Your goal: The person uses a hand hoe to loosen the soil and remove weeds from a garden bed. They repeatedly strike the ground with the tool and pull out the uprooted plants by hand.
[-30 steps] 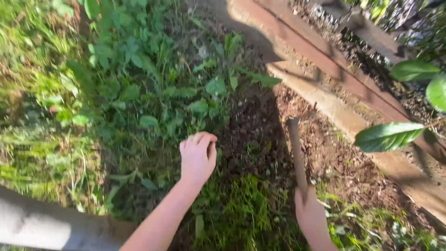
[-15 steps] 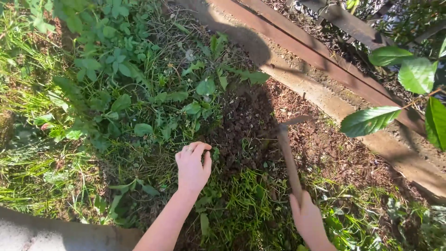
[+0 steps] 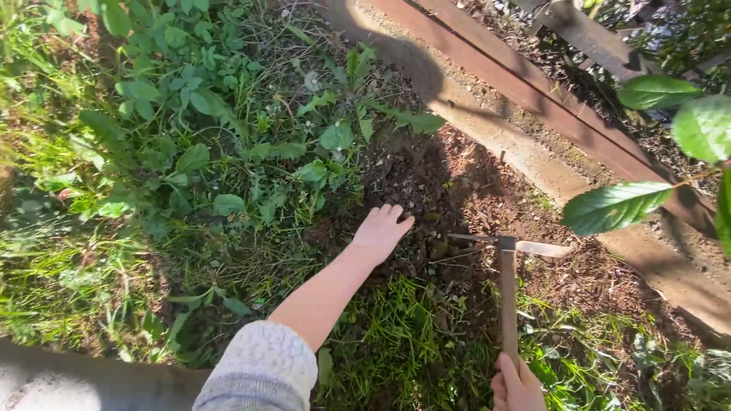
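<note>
- where the weeds give way to bare dirt, the left hand lies reached out, fingers spread a little and pressed down onto the dark soil patch; it grips nothing that can be seen.
- its forearm runs back toward the lower left, ending in a pale knitted sleeve at the bottom edge of the view.
- the right hand is at the bottom edge, closed round the lower end of a wooden handle.
- that handle belongs to a small hand hoe: it stands nearly straight up in the view, and its metal head lies crosswise at the top, a flat blade to the right and thin prongs to the left.
- the hoe head sits just above the loose soil, near the left hand's fingers but apart from them, to their right.
- broad-leaved weeds fill the ground to the left of the soil patch, and thin grass grows between the two arms.
- a long wooden border board crosses diagonally at the upper right, beside a pale concrete strip.
- a leafy branch hangs in close at the right edge.
</note>
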